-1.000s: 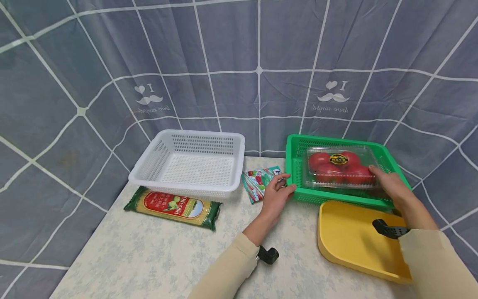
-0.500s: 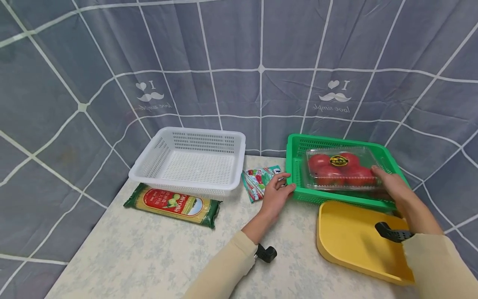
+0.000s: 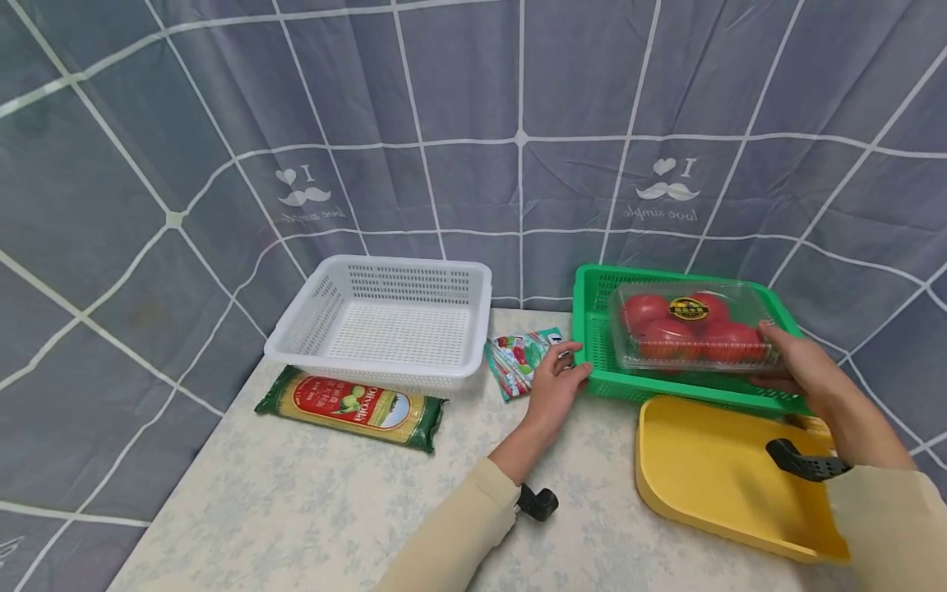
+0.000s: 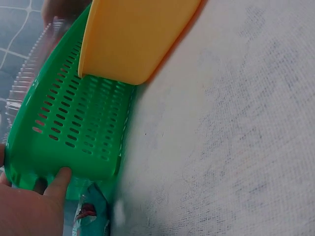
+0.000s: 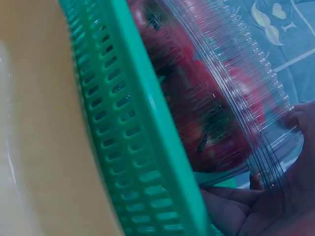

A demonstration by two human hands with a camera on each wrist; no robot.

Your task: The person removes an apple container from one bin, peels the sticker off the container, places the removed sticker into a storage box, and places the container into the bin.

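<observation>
My left hand (image 3: 551,395) grips the left end of the green basket (image 3: 654,388), the thumb against its outer wall in the left wrist view. With my right hand (image 3: 814,374) I hold a clear plastic box of tomatoes (image 3: 691,327) by its right end, thumb on the lid and fingers beneath. The box sits tilted within the basket's outline, its right end raised near the rim. Red tomatoes with green stems show through its side in the right wrist view. Beside my left fingers lies a teal candy packet (image 3: 518,360), partly covered by the hand.
A yellow bin (image 3: 718,477) stands in front of the green basket, under my right forearm. A white basket (image 3: 399,333) is at the back left, with a pack of spaghetti (image 3: 355,409) lying before it. A grey checked curtain (image 3: 459,99) hangs behind the table.
My right hand has shifted right and lifted the tomato box slightly, so it tilts more in the green basket. My left hand stays on the basket's edge.
</observation>
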